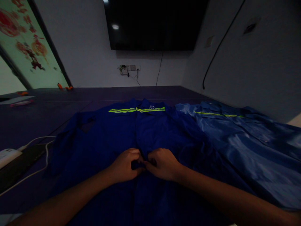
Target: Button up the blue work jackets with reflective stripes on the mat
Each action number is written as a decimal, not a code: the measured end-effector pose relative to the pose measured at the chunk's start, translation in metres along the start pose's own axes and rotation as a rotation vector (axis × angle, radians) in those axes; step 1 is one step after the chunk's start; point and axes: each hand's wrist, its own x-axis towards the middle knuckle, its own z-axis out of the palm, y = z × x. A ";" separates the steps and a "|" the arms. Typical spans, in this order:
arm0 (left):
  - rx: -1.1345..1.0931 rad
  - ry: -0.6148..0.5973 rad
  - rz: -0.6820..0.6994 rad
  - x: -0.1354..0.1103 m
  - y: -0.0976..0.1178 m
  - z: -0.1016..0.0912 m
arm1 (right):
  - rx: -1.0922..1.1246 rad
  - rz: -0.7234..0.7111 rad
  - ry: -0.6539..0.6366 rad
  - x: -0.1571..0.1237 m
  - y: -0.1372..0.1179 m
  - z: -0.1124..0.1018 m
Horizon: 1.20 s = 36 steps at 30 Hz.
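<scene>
A dark blue work jacket (113,135) with yellow-green reflective strips across the chest lies spread out, its collar at the far end. Over the middle of its front, my left hand (128,164) pinches the cloth at the front opening between thumb and curled fingers. Close beside it, my right hand (162,163) grips the opposite edge the same way, the two thumb tips almost touching. Whatever small fastening may sit between the fingertips is too dark to make out. A lighter, shinier blue jacket (240,141) with a thin yellow-green strip lies to the right.
A white power strip (9,157) with a white cable (47,153) lies at the left. Small orange items (60,86) stand toward the back left. The purple surface (70,97) reaches the wall, where a large black television (155,25) hangs above sockets (133,67).
</scene>
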 end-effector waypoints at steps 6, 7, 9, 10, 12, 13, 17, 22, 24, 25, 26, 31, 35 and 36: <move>-0.128 0.001 -0.039 0.000 -0.003 -0.001 | 0.441 -0.005 -0.019 0.000 0.007 0.000; -0.160 0.004 -0.065 0.001 -0.003 -0.002 | 0.535 -0.012 -0.028 0.000 0.007 0.000; -0.219 0.012 -0.127 0.002 -0.003 -0.005 | 0.690 -0.015 -0.046 -0.001 0.006 -0.001; -0.247 0.019 -0.159 0.002 -0.003 -0.006 | 0.747 -0.010 -0.054 -0.001 0.005 -0.001; -0.306 0.032 -0.213 0.003 -0.004 -0.007 | 0.827 0.001 -0.064 -0.001 0.003 -0.001; -0.336 0.035 -0.237 0.003 -0.005 -0.007 | 0.855 0.004 -0.065 -0.001 0.003 0.000; -0.414 0.029 -0.291 0.002 -0.008 -0.007 | 0.938 0.000 -0.070 0.000 0.003 0.003; -0.449 0.024 -0.259 0.002 -0.009 -0.007 | 0.966 0.017 -0.108 0.001 0.005 0.006; -0.445 0.015 -0.248 0.002 -0.008 -0.008 | 0.951 0.027 -0.114 0.001 0.005 0.006; -0.438 0.007 -0.244 0.002 -0.008 -0.008 | 0.942 0.029 -0.112 0.001 0.005 0.006; -0.428 0.000 -0.238 0.001 -0.008 -0.009 | 0.933 0.029 -0.109 0.001 0.005 0.006; -0.377 -0.036 -0.207 0.000 -0.008 -0.009 | 0.910 0.036 -0.105 0.001 0.006 0.008; -0.321 -0.050 -0.170 0.000 -0.007 -0.010 | 0.891 0.036 -0.101 0.001 0.006 0.009; -0.306 -0.055 -0.157 0.000 -0.007 -0.010 | 0.893 0.036 -0.101 0.001 0.006 0.009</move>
